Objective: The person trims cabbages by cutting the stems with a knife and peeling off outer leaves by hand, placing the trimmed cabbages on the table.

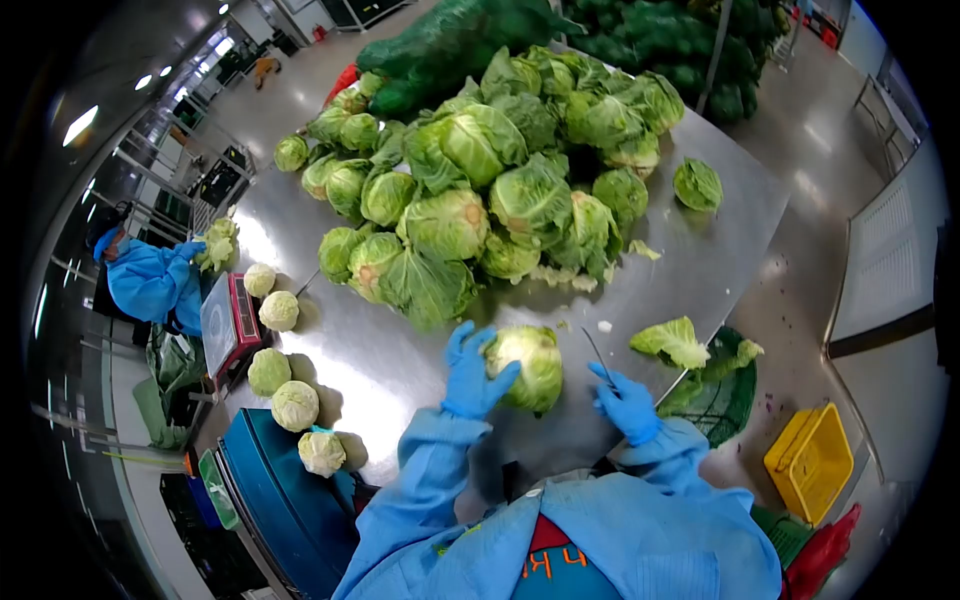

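Observation:
A trimmed pale-green cabbage [530,368] sits on the metal table in front of me. Against its left side is my left hand [470,375], blue-gloved, with the thumb over the near face and the fingers curved along the edge. My right hand [627,405], also gloved, is closed around a knife [597,347] whose thin dark blade points up and left, apart from the cabbage. Loose outer leaves [672,342] lie at the table's right edge. A large heap of leafy cabbages [470,150] covers the far part of the table.
Several trimmed cabbages [295,405] line the left edge beside a red-framed scale [230,320]. A co-worker [155,280] in blue handles a cabbage behind it. A green basket [728,400] with leaves and a yellow crate [812,460] are at right. Filled green net sacks [460,45] lie behind the heap.

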{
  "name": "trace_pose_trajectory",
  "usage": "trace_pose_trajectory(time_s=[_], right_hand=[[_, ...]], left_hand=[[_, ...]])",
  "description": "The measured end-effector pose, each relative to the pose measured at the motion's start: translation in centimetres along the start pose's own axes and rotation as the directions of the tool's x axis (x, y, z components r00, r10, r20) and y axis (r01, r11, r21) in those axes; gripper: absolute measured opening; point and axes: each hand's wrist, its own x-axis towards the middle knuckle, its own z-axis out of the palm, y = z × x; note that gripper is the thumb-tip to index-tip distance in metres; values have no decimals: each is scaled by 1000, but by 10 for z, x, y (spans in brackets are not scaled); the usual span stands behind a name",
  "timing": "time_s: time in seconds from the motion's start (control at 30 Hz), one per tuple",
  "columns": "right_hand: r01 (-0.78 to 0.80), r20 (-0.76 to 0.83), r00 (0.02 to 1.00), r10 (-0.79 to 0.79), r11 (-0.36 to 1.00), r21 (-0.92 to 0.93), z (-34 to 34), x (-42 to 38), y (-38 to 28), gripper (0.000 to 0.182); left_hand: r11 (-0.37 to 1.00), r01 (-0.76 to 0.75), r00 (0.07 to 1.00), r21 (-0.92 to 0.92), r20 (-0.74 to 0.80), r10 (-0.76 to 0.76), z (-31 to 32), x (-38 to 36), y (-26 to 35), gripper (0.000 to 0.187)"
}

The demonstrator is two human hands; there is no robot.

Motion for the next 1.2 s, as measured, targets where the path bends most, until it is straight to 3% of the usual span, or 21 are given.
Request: trace_pose_trajectory(time_s=[0.1, 0.13, 0.23, 0.33, 0.53, 0.7, 0.77, 0.83, 0.87, 0.93, 1.03, 1.1, 1.2], right_hand=[[-111, 13, 994, 111, 993, 44, 24, 8, -15, 49], [-74, -8, 997, 75, 997, 11, 27, 12, -18, 52], [52, -73, 995, -65, 983, -175, 26, 21, -16, 57], [171, -79, 970, -228, 880, -444, 30, 31, -1, 58], [224, -13, 950, -312, 709, -669, 29, 31, -6, 59], [190, 1, 955, -296, 610, -770, 30, 44, -20, 56], [180, 65, 975, -211, 588, -788, 23, 48, -32, 51], [271, 117, 947, -299, 551, -789, 10, 67, -24, 47], [363, 137, 895, -425, 513, -778, -1, 88, 5, 46], [384, 107, 875, -472, 543, -747, -21, 97, 20, 44], [207, -11, 960, -281, 733, -648, -39, 100, 10, 42], [83, -87, 985, -151, 846, -526, -30, 83, 3, 43], [331, 57, 936, -347, 817, -471, -14, 47, 0, 41]], left_hand=[[918, 157, 985, -364, 131, -117, 46, 3, -9, 82], [906, 212, 968, -367, 205, -144, 44, 10, -3, 95], [912, 297, 934, -283, 287, -215, 39, 14, 22, 106], [976, 215, 964, -21, 164, -209, 41, 6, 54, 116], [995, 97, 980, 2, 177, -95, 49, -7, 61, 122], [976, 216, 962, -20, 173, -210, 56, -7, 65, 119], [966, 258, 950, 7, 179, -256, 56, -4, 70, 119], [951, 308, 933, 35, 184, -309, 58, -2, 78, 119], [958, 276, 937, 71, 201, -285, 56, -4, 87, 118], [968, 199, 944, 153, 235, -231, 50, -12, 104, 118], [977, 147, 969, 157, 175, -174, 54, -28, 106, 119], [982, 177, 968, 60, 172, -185, 52, -35, 101, 119], [978, 203, 970, -41, 145, -195, 47, -19, 86, 117]])
